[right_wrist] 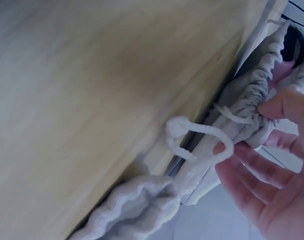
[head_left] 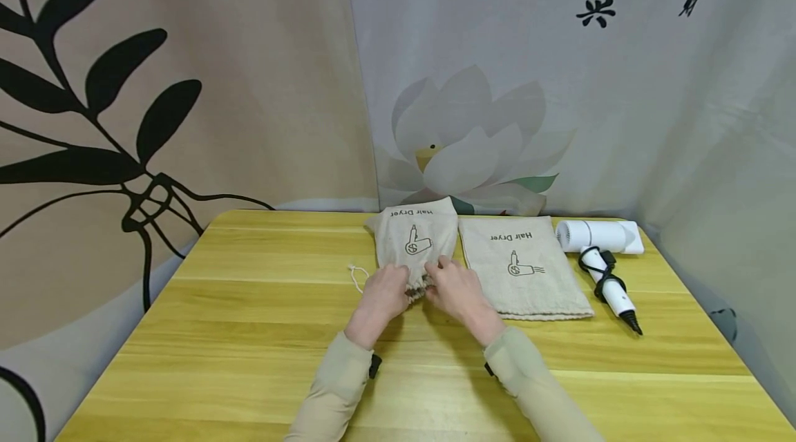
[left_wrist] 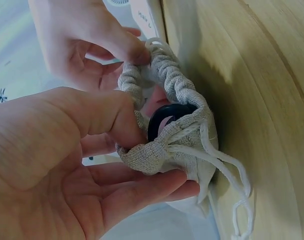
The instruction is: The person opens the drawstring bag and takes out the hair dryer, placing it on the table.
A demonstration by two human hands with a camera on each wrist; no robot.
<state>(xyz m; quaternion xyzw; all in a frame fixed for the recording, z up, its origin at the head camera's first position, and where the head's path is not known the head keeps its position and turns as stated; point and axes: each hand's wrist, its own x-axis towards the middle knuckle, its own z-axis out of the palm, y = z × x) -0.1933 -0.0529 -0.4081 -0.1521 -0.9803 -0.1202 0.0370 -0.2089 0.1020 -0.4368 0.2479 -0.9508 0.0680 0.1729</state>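
Observation:
A beige drawstring bag (head_left: 435,224) printed "Hair Dryer" lies at the table's far edge, its gathered mouth toward me. My left hand (head_left: 384,291) pinches the left side of the mouth, thumb inside the rim and fingers outside, as the left wrist view shows. On the other side, my right hand (head_left: 459,290) pinches the rim between thumb and fingers. Through the opening, a black looped part (left_wrist: 164,115) and something pink show; the rest of the contents is hidden. White drawstring (left_wrist: 237,172) hangs from the left side, and a knotted cord loop (right_wrist: 212,131) is by the right fingers.
A second flat bag (head_left: 522,290) with the same print lies to the right. Beyond it are a white cylindrical hair dryer body (head_left: 600,236) and a white handle (head_left: 616,293) wrapped in black cord. A printed curtain (head_left: 298,83) hangs behind the wooden table (head_left: 261,331).

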